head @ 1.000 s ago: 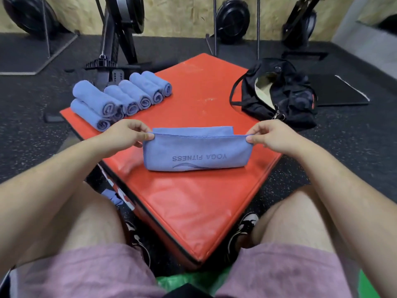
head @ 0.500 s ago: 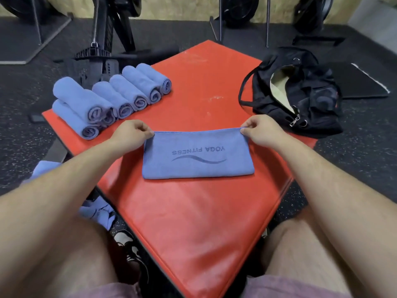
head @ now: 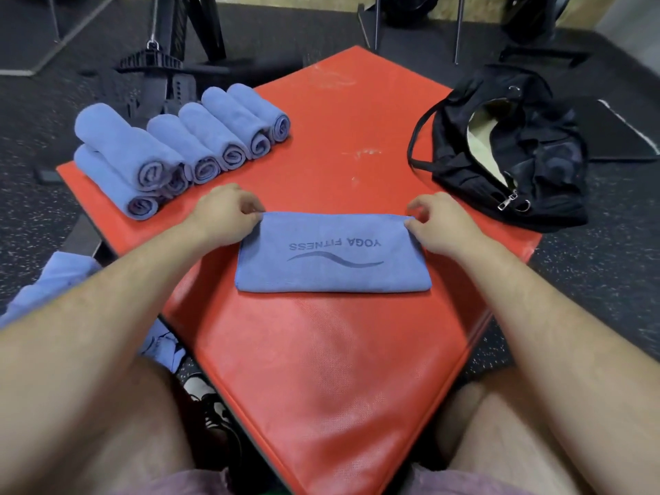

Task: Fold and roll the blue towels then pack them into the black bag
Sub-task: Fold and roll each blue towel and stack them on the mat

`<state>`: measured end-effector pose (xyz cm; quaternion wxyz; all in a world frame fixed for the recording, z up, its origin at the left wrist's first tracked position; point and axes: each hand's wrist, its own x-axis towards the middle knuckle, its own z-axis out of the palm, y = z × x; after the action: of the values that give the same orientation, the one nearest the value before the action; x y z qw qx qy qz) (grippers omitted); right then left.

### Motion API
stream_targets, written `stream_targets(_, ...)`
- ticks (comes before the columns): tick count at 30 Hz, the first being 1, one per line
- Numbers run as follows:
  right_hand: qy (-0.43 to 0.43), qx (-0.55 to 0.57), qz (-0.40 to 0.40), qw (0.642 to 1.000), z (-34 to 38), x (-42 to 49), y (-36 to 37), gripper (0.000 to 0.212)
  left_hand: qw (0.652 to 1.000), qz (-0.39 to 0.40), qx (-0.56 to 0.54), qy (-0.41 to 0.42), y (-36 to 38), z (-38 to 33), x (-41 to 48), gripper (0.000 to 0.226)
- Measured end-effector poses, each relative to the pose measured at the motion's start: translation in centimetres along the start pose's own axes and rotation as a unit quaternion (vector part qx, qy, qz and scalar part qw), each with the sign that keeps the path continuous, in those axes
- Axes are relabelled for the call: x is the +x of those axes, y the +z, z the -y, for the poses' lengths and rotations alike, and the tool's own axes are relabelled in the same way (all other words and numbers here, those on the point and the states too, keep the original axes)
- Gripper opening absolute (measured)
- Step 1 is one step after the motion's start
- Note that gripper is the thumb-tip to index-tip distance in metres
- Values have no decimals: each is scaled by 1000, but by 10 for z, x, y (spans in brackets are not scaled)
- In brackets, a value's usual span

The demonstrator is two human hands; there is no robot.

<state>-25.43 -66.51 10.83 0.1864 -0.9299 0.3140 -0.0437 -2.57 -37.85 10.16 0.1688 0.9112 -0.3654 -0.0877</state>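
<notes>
At the centre of the red padded vinyl mat (head: 321, 351), I am finding the folded blue microfibre towel (head: 334, 266) lying flat, printed side up, its long edges running left to right. My left hand (head: 223, 212) is pinching its far-left corner with the fingers curled down onto the cloth. My right hand (head: 437, 225) is pinching the far-right corner in the same way. Both grips are closing on towel fabric and nothing else.

Handling, as judged: the towel is looking light, thin and wholly limp. It is draping flat with soft, rounded fold edges, so I am expecting it to hold no shape unaided. The layers are likely to be sliding over one another and over the smooth vinyl. Any hold should therefore be catching every layer at once, at the corners or across a short end. For rolling, I am reckoning on taking one short end with both hands spread across its width, keeping the tension even so the roll is not coning.

At the far left of the mat, a group of rolled blue towels (head: 185, 144) is sitting side by side, one resting on top of others. At the far right edge, the black fabric duffel bag (head: 518, 148) is lying unzipped with its pale lining showing, well apart from the rolls. I am seeing no towel inside it, though most of its interior is hidden. Off the near-left edge, loose blue towels (head: 53, 280) are lying on the floor.
</notes>
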Motion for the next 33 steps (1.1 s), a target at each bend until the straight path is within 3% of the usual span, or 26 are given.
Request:
stream_targets(3,-84,4,-59,995,31,-23,-5,21,997,4,-10,80,4,-29,-3,30)
stream_targets(5,-135,29,-23,990,61,-46,0,12,988,39,-53,140,10,-54,-1,34)
stream_targets(8,-166,10,62,984,87,-75,22,20,973,102,-59,197,23,-83,5,32)
stream_targets(12,-170,-95,95,976,84,-78,38,35,983,78,-31,165,31,-90,14,16)
stream_targets(16,-200,-138,53,969,75,-64,36,38,991,50,-24,123,26,-86,11,16)
stream_targets(20,-149,-141,-12,979,65,-42,28,33,995,69,-12,72,16,-76,-8,6)
stream_targets(24,-163,-65,36,984,73,-52,25,21,991,35,-16,131,28,-66,-38,9)
stream_targets(27,-178,-45,108,977,65,-66,25,34,984,1,-19,175,39,-59,-46,13)
stream_targets(33,-198,13,74,977,31,-87,20,30,978,-49,66,192,43,-53,-61,16)
